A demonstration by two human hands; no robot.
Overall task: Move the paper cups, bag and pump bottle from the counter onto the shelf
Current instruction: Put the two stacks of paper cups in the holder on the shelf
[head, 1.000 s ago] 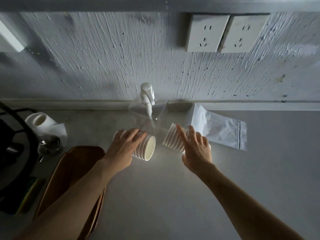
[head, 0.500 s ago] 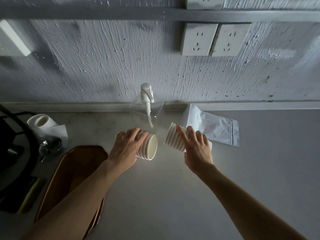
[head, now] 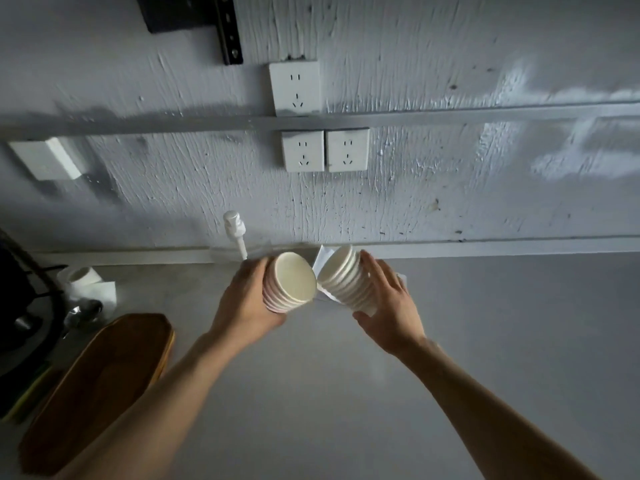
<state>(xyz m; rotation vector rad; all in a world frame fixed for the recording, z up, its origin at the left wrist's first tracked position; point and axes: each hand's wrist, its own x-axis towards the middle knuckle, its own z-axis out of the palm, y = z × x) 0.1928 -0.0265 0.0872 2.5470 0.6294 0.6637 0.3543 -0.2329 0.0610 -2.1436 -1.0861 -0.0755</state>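
Observation:
My left hand (head: 246, 303) grips a stack of white ribbed paper cups (head: 294, 280), its open mouth turned towards me. My right hand (head: 388, 306) holds a second stack of paper cups (head: 346, 278), bottom end up and tilted left. Both stacks are lifted above the grey counter (head: 346, 393) and nearly touch each other. A clear pump bottle (head: 235, 233) with a white pump head stands against the wall behind my left hand. The white bag (head: 322, 261) lies behind the cups, mostly hidden. A dark bracket (head: 194, 15) shows at the top of the wall.
A brown wooden tray (head: 104, 386) lies at the front left. A paper roll (head: 83, 277) and metal spoons (head: 81, 315) sit beside a dark appliance (head: 20, 306) at the left edge. Wall sockets (head: 325, 150) are mounted above the counter.
Both hands have closed on their cup stacks and lifted them off the counter. The view has tilted upward, showing more wall, a third socket and the dark bracket.

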